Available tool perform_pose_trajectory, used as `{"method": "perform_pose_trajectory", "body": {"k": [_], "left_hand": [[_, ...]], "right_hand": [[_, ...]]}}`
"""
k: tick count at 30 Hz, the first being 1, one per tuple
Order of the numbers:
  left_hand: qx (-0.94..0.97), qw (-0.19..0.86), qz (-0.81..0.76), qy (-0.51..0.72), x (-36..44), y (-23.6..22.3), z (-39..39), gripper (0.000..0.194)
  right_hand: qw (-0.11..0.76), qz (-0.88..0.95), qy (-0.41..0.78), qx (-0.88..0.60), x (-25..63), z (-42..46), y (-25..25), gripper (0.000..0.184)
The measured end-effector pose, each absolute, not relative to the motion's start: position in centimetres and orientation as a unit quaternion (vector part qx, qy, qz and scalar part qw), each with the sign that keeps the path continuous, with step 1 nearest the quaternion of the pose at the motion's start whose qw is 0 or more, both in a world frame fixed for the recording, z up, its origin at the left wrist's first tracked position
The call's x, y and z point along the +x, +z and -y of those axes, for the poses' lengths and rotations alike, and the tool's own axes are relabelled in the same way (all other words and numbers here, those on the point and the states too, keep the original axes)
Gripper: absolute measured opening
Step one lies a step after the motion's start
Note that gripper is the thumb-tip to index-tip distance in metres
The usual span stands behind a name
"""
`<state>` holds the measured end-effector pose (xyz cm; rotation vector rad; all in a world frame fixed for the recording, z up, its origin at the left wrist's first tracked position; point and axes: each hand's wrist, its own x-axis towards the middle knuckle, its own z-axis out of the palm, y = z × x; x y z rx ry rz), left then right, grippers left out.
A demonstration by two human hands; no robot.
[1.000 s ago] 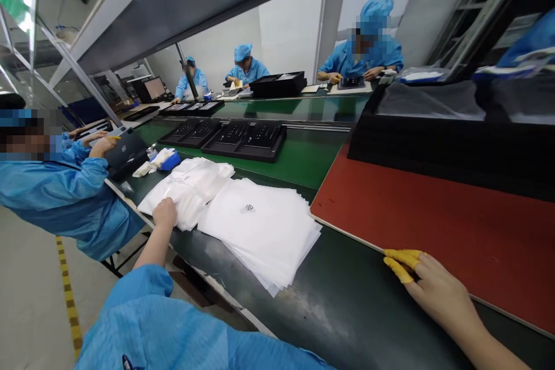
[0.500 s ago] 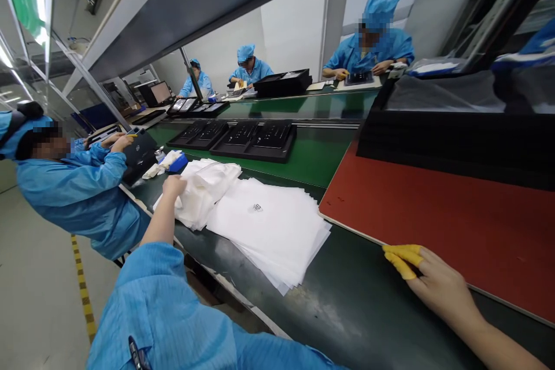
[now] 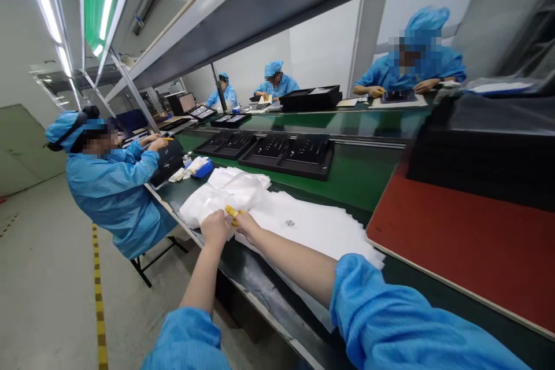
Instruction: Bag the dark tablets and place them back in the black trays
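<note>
My left hand [image 3: 215, 228] is closed at the near edge of a loose pile of thin white plastic bags [image 3: 232, 185], pinching the edge of a bag. Right beside it, my right hand [image 3: 246, 224], with yellow finger cots on some fingers, also pinches at that edge. The exact grip is partly hidden by the fingers. Under my right forearm lies a fanned stack of flat white bags [image 3: 312, 217], the top one with a small dark printed mark.
Black trays [image 3: 286, 153] with dark panels sit on the green belt [image 3: 351, 185]. A red board [image 3: 468, 243] and a black bin [image 3: 485, 156] are at the right. A blue box [image 3: 202, 167] stands past the pile. A co-worker [image 3: 113, 185] sits at the left; several others work across the line.
My right hand has left the red board's edge and come left to meet my left hand at the bags. My view has turned left.
</note>
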<state>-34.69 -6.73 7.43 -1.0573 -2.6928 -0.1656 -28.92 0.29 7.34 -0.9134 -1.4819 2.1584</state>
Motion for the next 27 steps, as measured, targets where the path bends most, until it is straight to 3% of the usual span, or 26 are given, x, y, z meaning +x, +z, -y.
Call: {"method": "perform_pose_trajectory", "body": {"k": [5,9,14,21,27], "left_hand": [[-0.444,0.042,0.861,-0.244,-37.3,5.7,7.6,0.028],[-0.334,0.084,0.847,-0.406,-42.0,3.4,8.1,0.036],[-0.287,0.11,0.886,-0.348,-44.9,1.9,8.0,0.033],[-0.248,0.124,0.944,-0.178,-45.3,3.6,7.8,0.032],[-0.203,0.065,0.96,-0.179,-47.4,4.9,7.8,0.029]], "right_hand": [[0.135,0.49,0.766,-0.394,-32.3,-1.2,6.4,0.029],[0.12,0.481,0.769,-0.404,-33.9,-2.6,6.6,0.031],[0.123,0.499,0.75,-0.417,-34.6,-2.9,6.6,0.032],[0.105,0.533,0.702,-0.461,-33.2,-2.9,7.0,0.031],[0.11,0.525,0.723,-0.434,-31.9,-3.4,8.1,0.028]]}}
